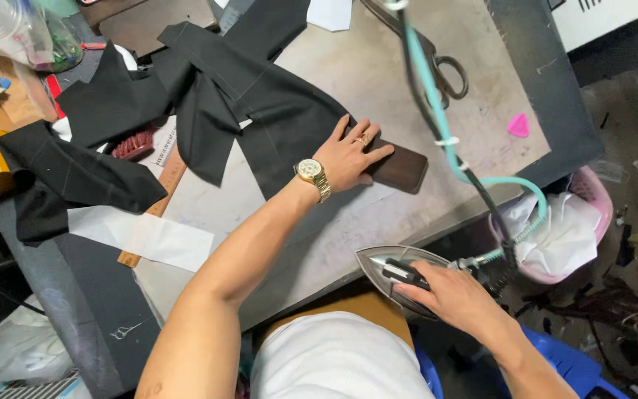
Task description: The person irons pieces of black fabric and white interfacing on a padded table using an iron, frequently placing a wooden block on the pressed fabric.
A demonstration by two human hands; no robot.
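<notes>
The person wears a white top, seen at the bottom middle of the frame, and both forearms are bare. The left hand, near the centre, has a gold wristwatch with a pale round dial and a metal link band, plus a gold ring on one finger. The right hand, lower right, wears nothing.
</notes>
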